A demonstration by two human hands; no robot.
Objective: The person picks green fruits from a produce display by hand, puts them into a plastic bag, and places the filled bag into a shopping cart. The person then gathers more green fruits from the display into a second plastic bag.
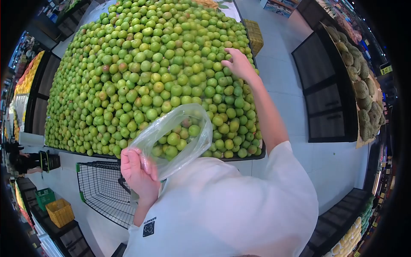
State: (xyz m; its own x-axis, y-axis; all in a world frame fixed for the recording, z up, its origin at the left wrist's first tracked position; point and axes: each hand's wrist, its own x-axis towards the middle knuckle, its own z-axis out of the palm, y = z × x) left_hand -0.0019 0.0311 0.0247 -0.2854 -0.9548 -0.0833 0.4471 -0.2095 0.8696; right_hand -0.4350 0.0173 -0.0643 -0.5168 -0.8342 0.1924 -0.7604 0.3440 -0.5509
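Green fruits [145,66], smooth, round, filmy plastic bag [188,158] clutched in left hand [139,169], right hand [239,65] spread, seemingly unclenched

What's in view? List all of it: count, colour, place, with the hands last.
green fruit: too many to count, green with some reddish, heaped across the centre
plastic bag: one, clear, at the heap's near edge
shopping cart: one, black wire with green corners, lower left
yellow baskets: two, lower left and upper right
green basket: one, lower left
spiky fruit: several, brownish green, right
dark stands: several, around the edges
floor: one, grey, between stands
white shirt: one, bottom centre
left hand: one, gripping the bag
right hand: one, at the heap's upper right

Small goods at the edges are unclear.
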